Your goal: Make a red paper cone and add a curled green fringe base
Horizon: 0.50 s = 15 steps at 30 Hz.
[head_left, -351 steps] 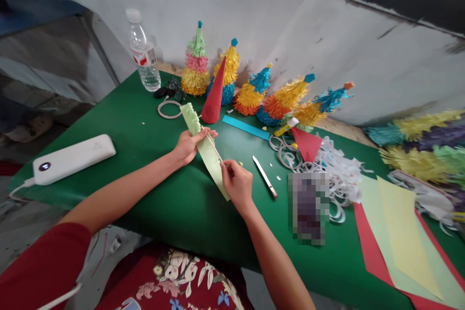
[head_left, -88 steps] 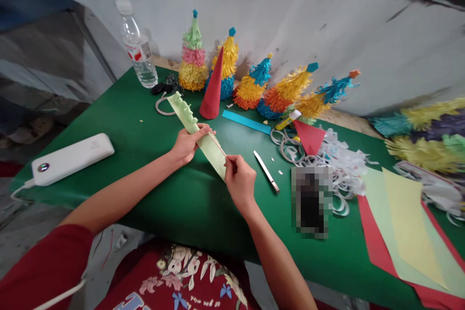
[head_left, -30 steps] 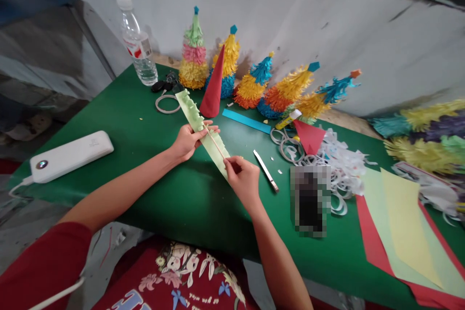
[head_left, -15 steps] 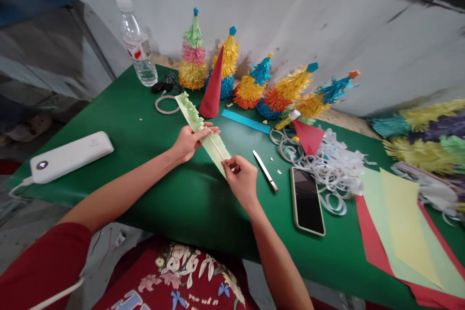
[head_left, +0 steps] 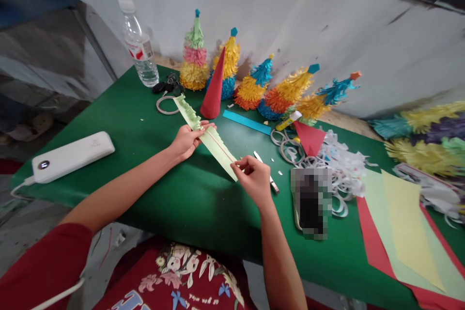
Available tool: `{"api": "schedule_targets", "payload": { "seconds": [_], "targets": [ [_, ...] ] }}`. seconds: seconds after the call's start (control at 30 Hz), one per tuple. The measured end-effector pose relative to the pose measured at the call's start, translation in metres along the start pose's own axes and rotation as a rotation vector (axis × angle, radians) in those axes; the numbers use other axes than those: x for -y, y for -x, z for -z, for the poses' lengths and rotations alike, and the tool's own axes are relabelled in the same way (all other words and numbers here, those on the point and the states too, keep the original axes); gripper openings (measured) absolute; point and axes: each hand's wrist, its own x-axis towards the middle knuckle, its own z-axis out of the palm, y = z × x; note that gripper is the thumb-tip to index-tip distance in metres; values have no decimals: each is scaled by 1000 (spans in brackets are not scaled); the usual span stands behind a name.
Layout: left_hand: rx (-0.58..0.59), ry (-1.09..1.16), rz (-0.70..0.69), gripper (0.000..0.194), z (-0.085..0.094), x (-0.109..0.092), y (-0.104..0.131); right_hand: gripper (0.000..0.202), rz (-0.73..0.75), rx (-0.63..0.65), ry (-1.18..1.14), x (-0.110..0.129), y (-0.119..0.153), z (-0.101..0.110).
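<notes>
A light green paper strip (head_left: 217, 149) with a fringed edge slants between my hands, its upper part curled. My left hand (head_left: 187, 141) grips the strip near its middle, thumb on top. Pinched in the fingers of my right hand (head_left: 253, 174) is a thin stick (head_left: 222, 145) that lies along the strip. Just beyond them a red paper cone (head_left: 213, 93) stands upright on the green table (head_left: 174, 208). A blue paper strip (head_left: 247, 122) lies right of the cone. Partly behind my right hand is a slim white and metal tool (head_left: 275, 185).
Fringed paper trees (head_left: 194, 60) line the wall. A bottle (head_left: 144, 60), keys (head_left: 169, 85) and a power bank (head_left: 72, 156) are at left. At right are a glue stick (head_left: 288, 120), paper scraps (head_left: 341, 164), a blurred-out phone (head_left: 310, 203) and coloured sheets (head_left: 410, 223).
My right hand has moved to the right with the stick, and now covers part of the slim tool. My left hand has barely moved on the strip.
</notes>
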Motion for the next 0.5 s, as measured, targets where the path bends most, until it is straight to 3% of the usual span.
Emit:
{"api": "schedule_targets", "payload": {
  "seconds": [0.3, 0.5],
  "targets": [
    [139, 23, 13, 21, -2, 0, 5, 19, -15, -50, 17, 0, -1, -10],
    [170, -21, 10, 23, -1, 1, 5, 19, 11, -33, 37, 1, -1, -11]
  ]
}}
